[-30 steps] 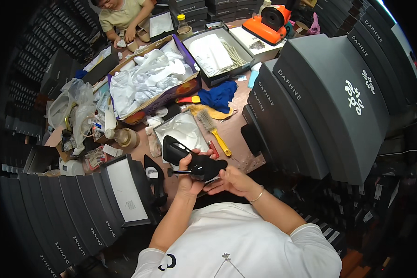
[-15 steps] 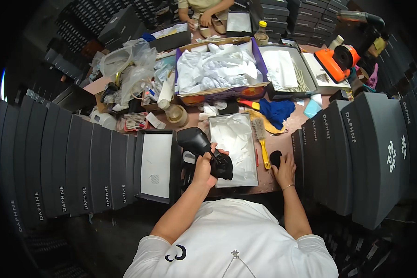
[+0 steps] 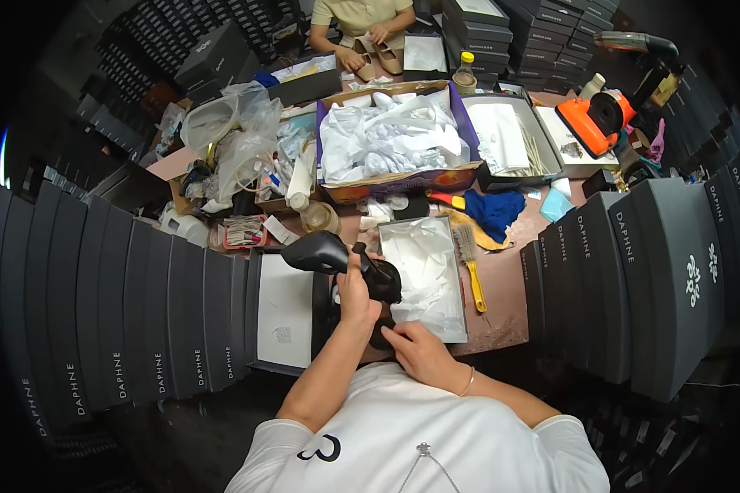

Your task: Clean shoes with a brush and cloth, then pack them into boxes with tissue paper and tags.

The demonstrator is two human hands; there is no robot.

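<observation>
Your right hand (image 3: pixel 419 355) had left the table edge, fingers curled, apparently on a second dark shoe; your left hand (image 3: pixel 355 294) gripped the glossy black shoe (image 3: pixel 325 253) beside the tissue-lined box (image 3: pixel 426 275).

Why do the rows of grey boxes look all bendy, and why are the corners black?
Head view: the fisheye lens curves straight edges near the rim, so the grey boxes bow; outside its round image the corners stay black. The middle, with the left hand gripping a black shoe, is sharp and evenly lit.
</observation>
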